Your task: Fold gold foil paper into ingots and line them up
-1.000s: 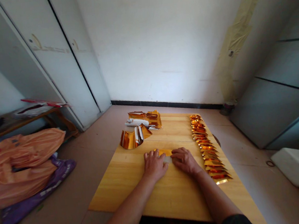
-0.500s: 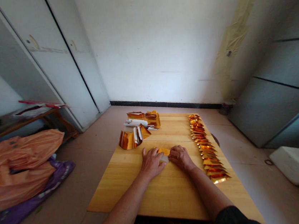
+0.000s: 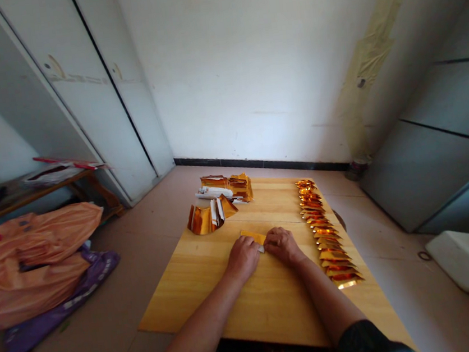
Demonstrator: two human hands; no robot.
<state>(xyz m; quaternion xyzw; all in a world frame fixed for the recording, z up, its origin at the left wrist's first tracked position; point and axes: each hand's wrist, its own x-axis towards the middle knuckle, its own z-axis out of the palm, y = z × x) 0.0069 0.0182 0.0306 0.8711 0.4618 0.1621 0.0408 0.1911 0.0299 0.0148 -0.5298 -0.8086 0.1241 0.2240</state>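
Note:
A sheet of gold foil paper [image 3: 253, 235], with a pale underside showing at its near edge, lies on the wooden board between my hands. My left hand [image 3: 244, 258] is closed on its left side, fingers curled together. On the right, my right hand [image 3: 284, 246] pinches the near right edge of the same sheet. The fingertips of both hands partly hide the paper. Beyond my left hand rests a curved bundle of gold sheets [image 3: 201, 219]. To the right of my right hand runs a long row of folded gold foil pieces [image 3: 327, 239].
Another stack of gold and white sheets [image 3: 241, 187] sits at the far left of the wooden tabletop [image 3: 188, 286]. Orange fabric [image 3: 28, 267] and a purple bag [image 3: 63, 305] lie on the left floor. A white box [image 3: 468, 256] stands at right.
My left hand has drawn its spread fingers in and curled them on the paper. The pale underside shows less now. My right hand stays nearly in place.

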